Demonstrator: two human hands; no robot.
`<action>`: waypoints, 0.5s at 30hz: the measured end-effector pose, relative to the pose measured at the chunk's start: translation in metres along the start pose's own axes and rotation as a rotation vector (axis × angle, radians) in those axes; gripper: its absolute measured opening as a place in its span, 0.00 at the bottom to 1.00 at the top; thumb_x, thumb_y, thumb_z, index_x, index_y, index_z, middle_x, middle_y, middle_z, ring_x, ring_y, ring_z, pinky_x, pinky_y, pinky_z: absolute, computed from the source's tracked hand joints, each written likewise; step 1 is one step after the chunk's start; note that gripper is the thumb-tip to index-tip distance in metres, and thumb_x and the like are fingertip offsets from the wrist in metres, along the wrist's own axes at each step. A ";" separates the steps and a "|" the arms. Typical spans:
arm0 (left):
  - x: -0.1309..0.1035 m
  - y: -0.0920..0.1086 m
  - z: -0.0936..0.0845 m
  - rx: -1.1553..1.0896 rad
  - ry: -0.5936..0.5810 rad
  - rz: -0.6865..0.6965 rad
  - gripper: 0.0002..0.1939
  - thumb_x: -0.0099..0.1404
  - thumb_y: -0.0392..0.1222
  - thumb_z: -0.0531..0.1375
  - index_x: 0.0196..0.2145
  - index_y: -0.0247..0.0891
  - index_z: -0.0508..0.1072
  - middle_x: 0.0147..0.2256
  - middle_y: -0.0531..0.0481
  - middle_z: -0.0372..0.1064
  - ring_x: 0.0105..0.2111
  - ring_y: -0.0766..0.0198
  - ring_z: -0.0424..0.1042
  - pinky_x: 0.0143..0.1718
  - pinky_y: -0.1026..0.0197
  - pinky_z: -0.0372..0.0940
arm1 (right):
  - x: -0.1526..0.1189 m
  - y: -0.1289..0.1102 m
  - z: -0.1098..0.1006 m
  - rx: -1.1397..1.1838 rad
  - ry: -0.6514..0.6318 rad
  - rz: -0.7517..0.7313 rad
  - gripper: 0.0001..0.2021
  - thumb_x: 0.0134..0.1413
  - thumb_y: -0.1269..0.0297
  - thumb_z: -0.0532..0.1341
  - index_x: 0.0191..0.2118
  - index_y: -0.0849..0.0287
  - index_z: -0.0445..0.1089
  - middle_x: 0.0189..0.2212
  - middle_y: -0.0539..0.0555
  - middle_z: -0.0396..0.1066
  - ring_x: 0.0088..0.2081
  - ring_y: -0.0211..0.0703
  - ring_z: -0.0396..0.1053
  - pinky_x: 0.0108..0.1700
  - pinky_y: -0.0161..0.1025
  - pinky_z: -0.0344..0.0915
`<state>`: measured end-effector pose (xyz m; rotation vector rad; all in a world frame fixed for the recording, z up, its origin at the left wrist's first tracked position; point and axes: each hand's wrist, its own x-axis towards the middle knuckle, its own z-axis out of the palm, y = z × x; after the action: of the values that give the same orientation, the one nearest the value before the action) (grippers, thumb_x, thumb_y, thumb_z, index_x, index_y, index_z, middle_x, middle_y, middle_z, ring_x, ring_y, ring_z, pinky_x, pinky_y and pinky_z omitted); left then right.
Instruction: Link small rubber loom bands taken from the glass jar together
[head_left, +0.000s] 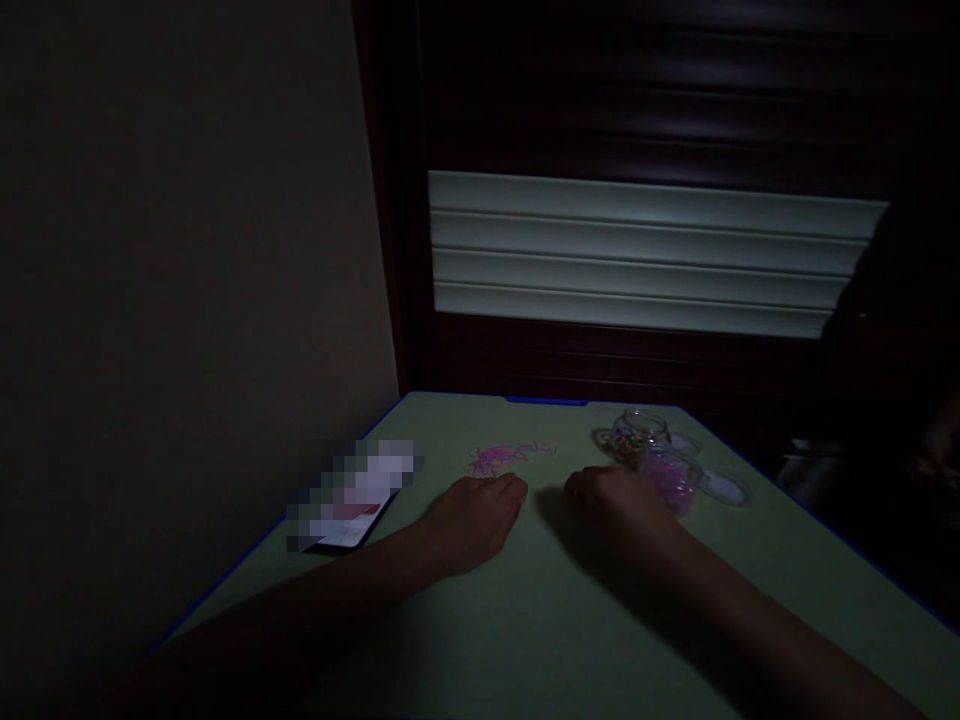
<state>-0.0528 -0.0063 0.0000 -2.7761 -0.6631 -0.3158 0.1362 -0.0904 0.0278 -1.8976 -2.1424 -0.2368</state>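
Observation:
A loose pile of thin pink and purple strands (pixel 499 457), too small to identify surely, lies on the table. My left hand (pixel 476 522) rests just in front of it, palm down with fingers curled in. To its right, my right hand (pixel 621 502) is held over the table, its fingers bent and pressed together. Whatever either hand may hold is hidden in the dim light. Beside my right hand lies a clear container (pixel 669 480) with pink and purple pieces inside. Behind that stands a clear round jar (pixel 640 432) with darker multicoloured contents.
A phone (pixel 352 525) with a lit, partly blurred screen lies at the table's left edge. Clear lids (pixel 726 488) sit on the right. The pale green table (pixel 465 650) has a blue edge. A wall (pixel 187 250) borders it on the left, a dark slatted panel (pixel 600 365) behind.

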 end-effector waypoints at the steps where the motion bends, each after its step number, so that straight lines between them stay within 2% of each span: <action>1: 0.000 -0.001 0.000 0.000 -0.009 -0.012 0.10 0.65 0.35 0.43 0.36 0.36 0.62 0.33 0.48 0.65 0.29 0.63 0.67 0.29 0.62 0.61 | -0.001 -0.002 0.003 0.008 -0.023 -0.009 0.13 0.54 0.65 0.49 0.29 0.57 0.70 0.27 0.54 0.71 0.26 0.36 0.66 0.26 0.33 0.50; 5: 0.001 -0.013 -0.001 -0.012 -0.035 -0.115 0.11 0.66 0.37 0.41 0.37 0.36 0.62 0.35 0.46 0.66 0.31 0.62 0.68 0.30 0.61 0.61 | -0.001 -0.002 0.004 0.048 -0.044 -0.009 0.15 0.55 0.61 0.48 0.28 0.58 0.70 0.27 0.55 0.71 0.27 0.37 0.67 0.28 0.33 0.52; 11: 0.002 -0.037 -0.008 -0.120 -0.065 -0.336 0.12 0.66 0.38 0.40 0.38 0.37 0.62 0.34 0.46 0.67 0.30 0.63 0.68 0.30 0.62 0.60 | 0.002 0.008 -0.005 0.056 -0.046 0.040 0.14 0.54 0.64 0.48 0.32 0.58 0.71 0.29 0.56 0.71 0.27 0.38 0.66 0.27 0.34 0.52; 15: 0.000 -0.042 -0.005 -0.150 -0.067 -0.366 0.13 0.66 0.37 0.40 0.38 0.36 0.62 0.36 0.45 0.66 0.33 0.62 0.68 0.32 0.62 0.60 | 0.001 0.006 -0.004 0.059 -0.032 0.039 0.15 0.54 0.63 0.48 0.30 0.58 0.71 0.28 0.55 0.71 0.27 0.38 0.66 0.26 0.34 0.52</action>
<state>-0.0728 0.0283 0.0138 -2.8025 -1.2139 -0.3587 0.1426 -0.0894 0.0316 -1.9196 -2.1064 -0.1347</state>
